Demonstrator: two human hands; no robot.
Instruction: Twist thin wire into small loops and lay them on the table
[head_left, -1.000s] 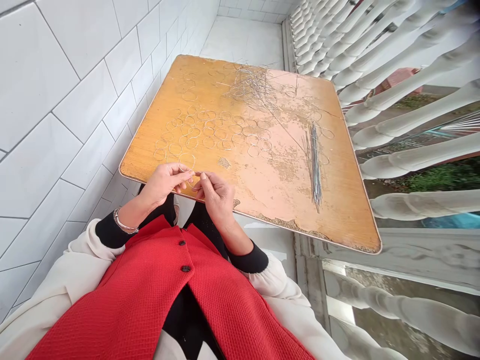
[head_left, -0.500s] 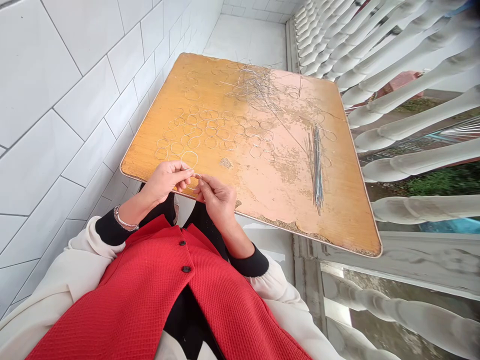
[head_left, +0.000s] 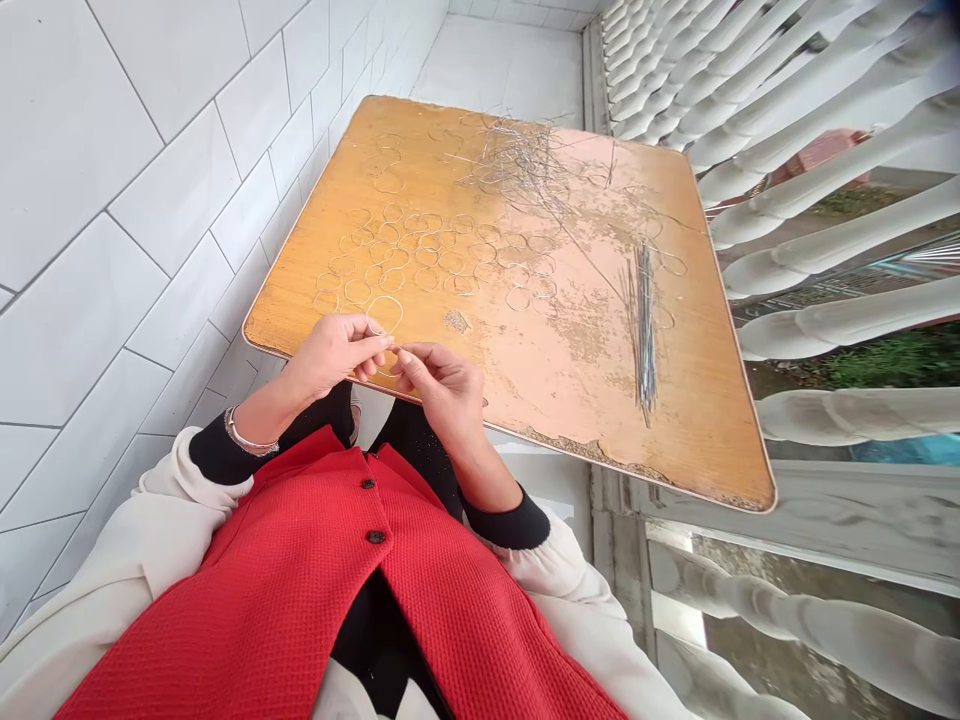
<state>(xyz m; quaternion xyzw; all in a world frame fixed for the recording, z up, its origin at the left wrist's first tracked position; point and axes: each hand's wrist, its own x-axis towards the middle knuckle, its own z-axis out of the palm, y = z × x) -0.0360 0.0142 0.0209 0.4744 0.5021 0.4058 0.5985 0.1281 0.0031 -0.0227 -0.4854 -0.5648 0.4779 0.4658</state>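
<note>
Over the near left edge of a worn wooden table (head_left: 517, 370), my left hand (head_left: 337, 350) pinches a thin wire ring (head_left: 401, 312) whose loop stands up above the fingertips. My right hand (head_left: 444, 382) comes in from the other side, thumb and forefinger closed on the same wire close to the left fingertips. Part of the wire curves below the fingers, and the exact spot where its ends meet is hidden. Just beyond my hands, several wire rings (head_left: 426, 278) lie spread over the tabletop, some touching or overlapping.
A tangled heap of wire pieces (head_left: 517, 155) lies at the table's far side. A bundle of straight wires (head_left: 645, 330) rests on the right. A white tiled wall (head_left: 180, 170) borders the left, and a white balustrade (head_left: 825, 415) runs along the right.
The view has shifted slightly, so the table sits a little further right and higher. My right hand's fingers have turned slightly at the wire; both hands still pinch it.
</note>
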